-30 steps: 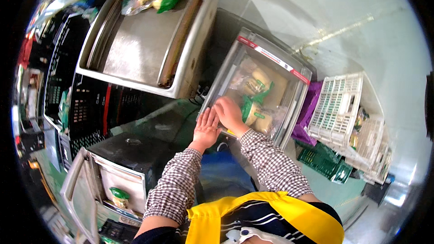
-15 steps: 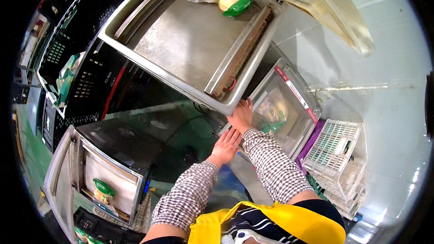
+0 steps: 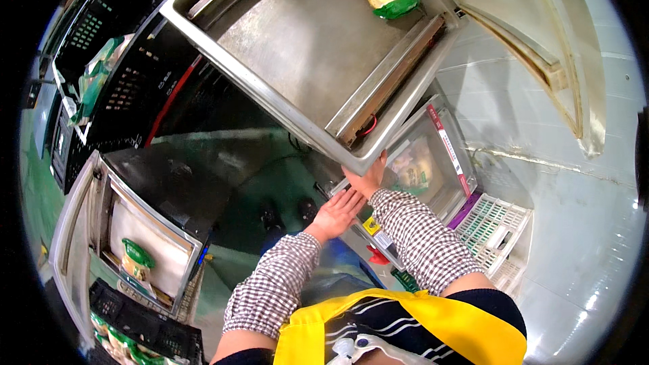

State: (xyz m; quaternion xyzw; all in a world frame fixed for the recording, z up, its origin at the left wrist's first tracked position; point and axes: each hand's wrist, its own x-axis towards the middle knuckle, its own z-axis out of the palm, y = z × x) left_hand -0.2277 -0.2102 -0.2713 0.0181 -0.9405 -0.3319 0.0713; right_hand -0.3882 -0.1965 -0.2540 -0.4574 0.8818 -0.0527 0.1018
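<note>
Palm down, left hand (image 3: 338, 212) flat, fingers extended, nothing held; right hand (image 3: 368, 179) just beside it, partly hidden behind the steel chamber's (image 3: 270, 100) corner, grip impossible to tell. Clear-lidded chamber (image 3: 455, 205) close beyond, green-trimmed packet (image 3: 412, 167) inside, blurred through the lid (image 3: 441, 184). Likely risk: knuckles knocked on that steel corner, or fingers pinched if the lid shifts.

two hands (image 3: 338, 215), two checked sleeves (image 3: 274, 287), three machines (image 3: 277, 47), one yellow apron (image 3: 466, 324), one red wire (image 3: 368, 125), at least two white crates (image 3: 490, 226); the lower-left machine holds one bag (image 3: 137, 260).
</note>
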